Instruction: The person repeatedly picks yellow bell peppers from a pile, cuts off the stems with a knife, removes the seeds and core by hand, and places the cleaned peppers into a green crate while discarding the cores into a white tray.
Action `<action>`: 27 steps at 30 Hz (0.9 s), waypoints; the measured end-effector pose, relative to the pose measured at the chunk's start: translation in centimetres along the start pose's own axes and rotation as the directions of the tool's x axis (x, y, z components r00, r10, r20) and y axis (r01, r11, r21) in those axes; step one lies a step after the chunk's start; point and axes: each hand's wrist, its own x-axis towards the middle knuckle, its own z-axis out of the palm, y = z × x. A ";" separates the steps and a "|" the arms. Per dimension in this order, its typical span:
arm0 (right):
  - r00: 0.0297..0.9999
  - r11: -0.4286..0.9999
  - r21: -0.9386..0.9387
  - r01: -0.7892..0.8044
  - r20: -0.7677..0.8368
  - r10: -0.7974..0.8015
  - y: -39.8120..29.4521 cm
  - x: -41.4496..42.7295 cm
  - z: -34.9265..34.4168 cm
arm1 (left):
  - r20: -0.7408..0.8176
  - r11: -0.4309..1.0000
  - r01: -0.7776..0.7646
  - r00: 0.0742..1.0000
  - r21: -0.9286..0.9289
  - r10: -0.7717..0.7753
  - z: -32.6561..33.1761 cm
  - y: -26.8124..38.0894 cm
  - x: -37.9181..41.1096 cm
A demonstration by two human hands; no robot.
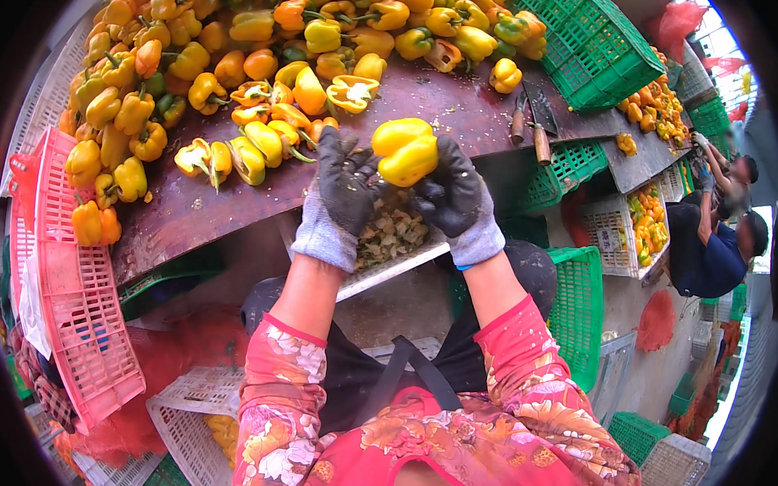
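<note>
A whole yellow bell pepper [404, 151] is held up over the table's near edge. My right hand [452, 194], in a black-coated glove with a grey cuff, grips its right side. Gloved the same way, my left hand [347, 187] is open just left of the pepper, fingers spread and apart from it. Cut pepper pieces [264, 142] with pale insides lie on the dark table [190, 220] beyond my left hand. To the right rest a broad-bladed knife [541, 113] and a second wooden-handled tool [518, 122]. Below my hands, a white container [394, 269] holds dried-looking scraps [392, 233].
A large heap of yellow and orange peppers [190, 59] covers the table's far left. Around it stand a pink crate [82, 277] and a green crate [601, 48]. Another green crate [576, 307] is by my right knee. Two people [717, 235] sit farther right.
</note>
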 end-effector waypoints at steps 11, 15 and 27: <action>0.950 0.952 -0.306 0.013 -0.293 -0.107 -7.6 -5.3 -3.1 | -0.195 0.894 -0.114 0.957 0.433 0.216 -2.0 2.3 0.1; 0.753 0.176 -0.874 -0.453 -0.481 -0.449 -14.9 -14.0 -8.6 | -0.268 0.926 -0.134 0.934 0.352 0.236 -1.8 2.6 -0.9; 0.944 -0.567 -0.823 -0.022 0.170 -0.284 -3.8 1.9 -0.4 | -0.302 0.891 -0.244 0.879 0.383 0.370 -2.3 3.7 -0.7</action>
